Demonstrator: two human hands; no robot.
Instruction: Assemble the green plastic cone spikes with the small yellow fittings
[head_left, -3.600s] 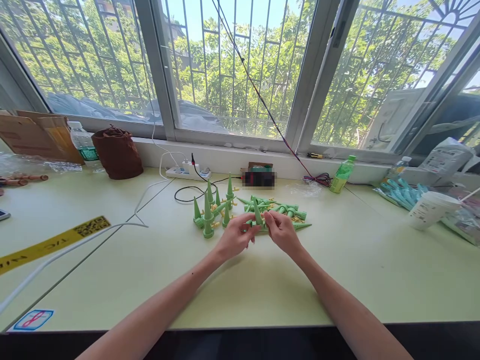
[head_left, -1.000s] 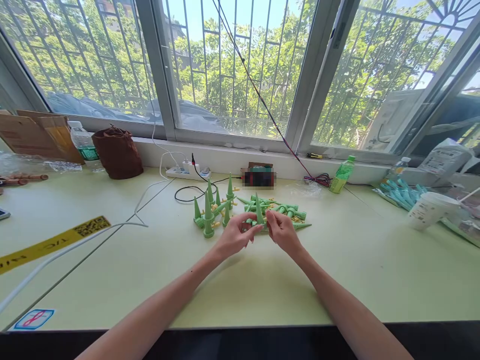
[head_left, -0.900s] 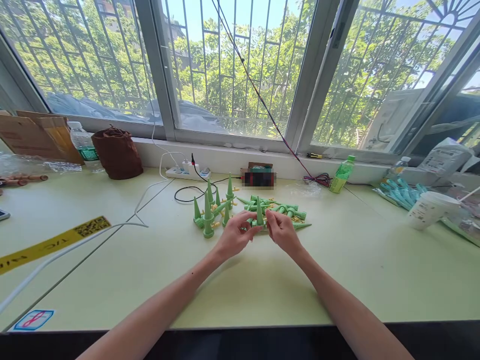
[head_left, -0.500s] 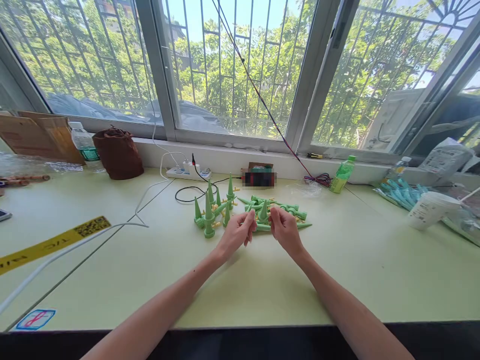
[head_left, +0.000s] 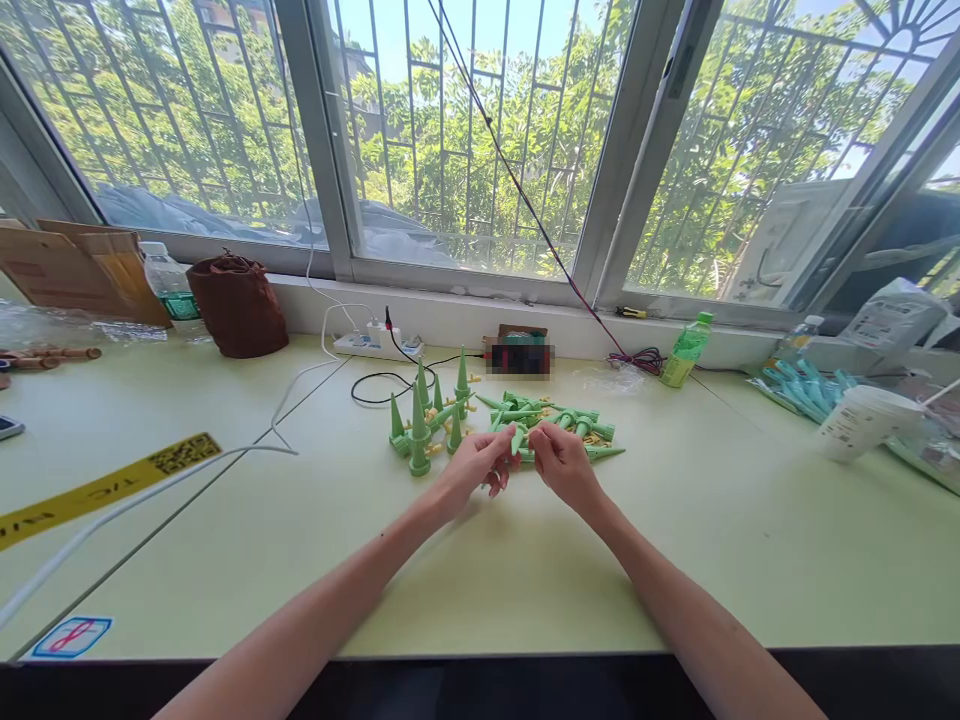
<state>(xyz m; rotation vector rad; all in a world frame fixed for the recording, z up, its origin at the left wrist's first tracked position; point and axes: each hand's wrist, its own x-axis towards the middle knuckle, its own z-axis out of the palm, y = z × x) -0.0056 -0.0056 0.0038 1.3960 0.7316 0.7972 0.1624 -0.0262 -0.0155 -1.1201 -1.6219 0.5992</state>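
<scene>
My left hand (head_left: pixel 475 466) is closed round a green plastic watering spike (head_left: pixel 517 438), part of which shows between finger and thumb. Close beside it, my right hand (head_left: pixel 567 462) pinches at the spike's near side; whatever lies in its fingertips is too small to make out. To the left stand several upright green spikes (head_left: pixel 418 430) with small yellow valves sticking out sideways. Behind and right of my hands lies a loose pile of green spikes and yellow parts (head_left: pixel 600 432), partly covered by my fingers.
A black cable (head_left: pixel 367 400) loops from a power strip (head_left: pixel 352 346) at the back. A brown pouch (head_left: pixel 237 308) and a water bottle stand at back left. On the right are a green bottle (head_left: pixel 686 350), a white cup (head_left: pixel 862 420) and blue plastic pieces (head_left: pixel 806 385).
My hands have come closer together, the right shifting slightly left. The left hand has turned, so the green spike in it shows more plainly.
</scene>
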